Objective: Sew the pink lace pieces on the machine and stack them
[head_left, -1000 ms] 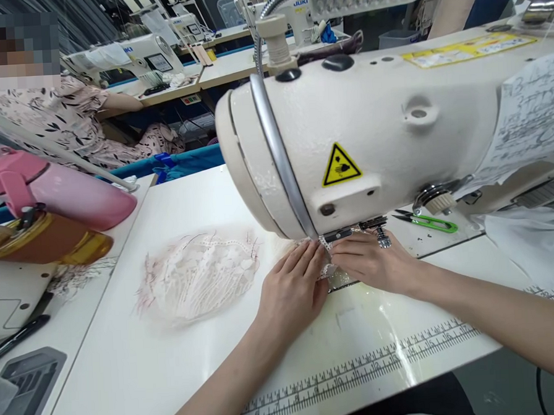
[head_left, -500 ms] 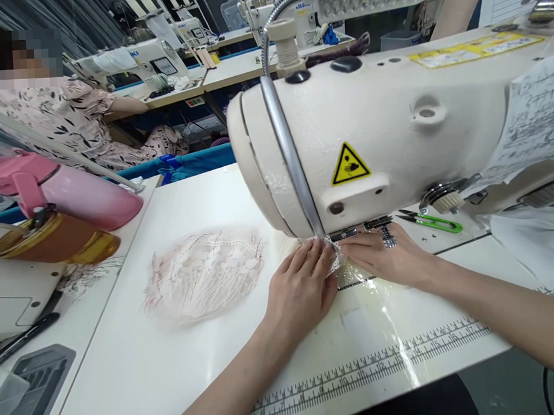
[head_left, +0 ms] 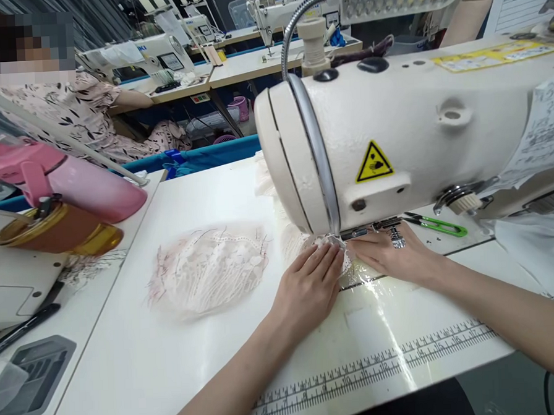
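Head view:
- The left hand (head_left: 309,283) lies palm down, fingers stretched out and close together, its grip flattened over the white lace (head_left: 347,264) rather than curled round it.
- The right hand (head_left: 393,251) reaches in from the other side, fingers extended, tips at the edge of the same lace; the metal foot parts partly cover it, so I cannot tell whether its grip pinches the cloth.
- The lace sits under the left fingertips and between the two hands, just below the head of the sewing machine (head_left: 416,126) — more pale fabric (head_left: 292,241) spreads beyond the left hand.
- A second lace piece (head_left: 210,270) lies on the white surface (head_left: 140,357), to the left of and apart from the left hand.
- Green-handled snips (head_left: 440,225) rest behind the right hand.
- On the machine: a yellow warning triangle (head_left: 374,162) with a hand symbol, a yellow label (head_left: 496,56) too small to read, and a handwritten sheet (head_left: 544,125) — its script illegible.
- The ruler strip (head_left: 360,376) along the near edge shows numbers, 10 and 12 among them.
- A machine behind (head_left: 155,56) shows the letters "KI".
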Available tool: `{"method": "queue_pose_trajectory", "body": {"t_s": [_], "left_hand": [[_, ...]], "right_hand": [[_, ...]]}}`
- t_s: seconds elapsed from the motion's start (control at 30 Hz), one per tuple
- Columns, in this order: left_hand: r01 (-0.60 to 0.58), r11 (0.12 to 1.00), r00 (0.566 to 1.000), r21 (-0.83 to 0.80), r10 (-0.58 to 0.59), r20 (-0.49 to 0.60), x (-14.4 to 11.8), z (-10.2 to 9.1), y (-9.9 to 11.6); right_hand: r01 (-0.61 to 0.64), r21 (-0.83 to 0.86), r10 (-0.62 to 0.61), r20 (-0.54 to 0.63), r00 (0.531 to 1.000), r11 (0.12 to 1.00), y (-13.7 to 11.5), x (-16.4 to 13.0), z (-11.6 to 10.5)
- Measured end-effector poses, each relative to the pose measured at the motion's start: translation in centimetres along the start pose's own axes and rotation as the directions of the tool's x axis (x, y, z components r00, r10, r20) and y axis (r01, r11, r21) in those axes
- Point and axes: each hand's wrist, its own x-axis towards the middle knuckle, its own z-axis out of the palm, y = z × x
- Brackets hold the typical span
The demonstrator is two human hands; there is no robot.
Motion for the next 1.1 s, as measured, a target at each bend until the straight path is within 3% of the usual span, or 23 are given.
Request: {"method": "queue_pose_trajectory", "body": {"t_s": [0.23, 0.43, 0.7, 1.1], "left_hand": [[-0.013, 1.000, 0.998, -0.019, 0.014, 0.059, -0.3, -0.7, -1.1], [-0.026, 0.999, 0.997, -0.036, 0.029, 0.068, -0.2, -0.9, -1.8], [-0.020, 1.000, 0.998, 0.004, 0.019, 0.051, -0.3, -0.6, -2.0], [0.074, 0.997, 0.997, 0.012, -0.075, 0.033, -0.4, 0.1, -1.3]], "right_hand": [[0.085, -0.219, -0.086, 0.004, 0.996, 0.972, -1.0, -0.7, 0.4], [0.174, -0.188, -0.181, -0.020, 0.983, 0.967, -1.7, -0.9, 1.1], [0.188, -0.155, -0.201, -0.071, 0.977, 0.970, -2.0, -0.7, 1.4], [0.115, -0.074, -0.119, -0.051, 0.992, 0.991, -1.9, -0.9, 1.6]]}}
